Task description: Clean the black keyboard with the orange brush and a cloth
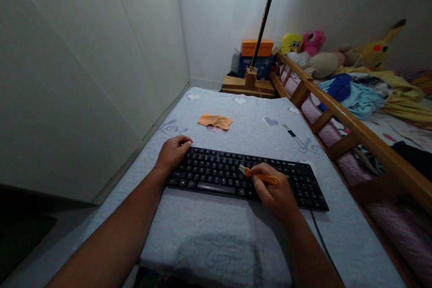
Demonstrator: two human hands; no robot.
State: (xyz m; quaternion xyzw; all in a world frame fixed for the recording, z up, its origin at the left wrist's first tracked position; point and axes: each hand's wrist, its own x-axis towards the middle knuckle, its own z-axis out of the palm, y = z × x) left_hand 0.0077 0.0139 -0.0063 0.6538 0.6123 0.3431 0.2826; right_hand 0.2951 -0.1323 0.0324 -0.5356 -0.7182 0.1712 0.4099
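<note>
A black keyboard (pixel 216 172) lies on a pale blue cloth with heart prints (pixel 202 220). My left hand (pixel 173 152) is closed around the keyboard's upper left corner. Between the thumb and fingers of my right hand (pixel 272 186) is a small brush (pixel 266 178) with an orange handle; its pale bristles are at the keys right of the keyboard's middle. Beyond the keyboard lies a crumpled orange cloth (pixel 216 121). A thin wire-like tool with a black band (pixel 291 133) rests farther right.
A wooden bed rail (pixel 337 112) runs along the right side, with plush toys and bedding behind it. White cabinet doors (pixel 101 63) stand at the left. At the far end are a wooden stand (pixel 249 82) with a black pole and stacked boxes (pixel 256 48). A cable (pixel 320 234) trails from the keyboard.
</note>
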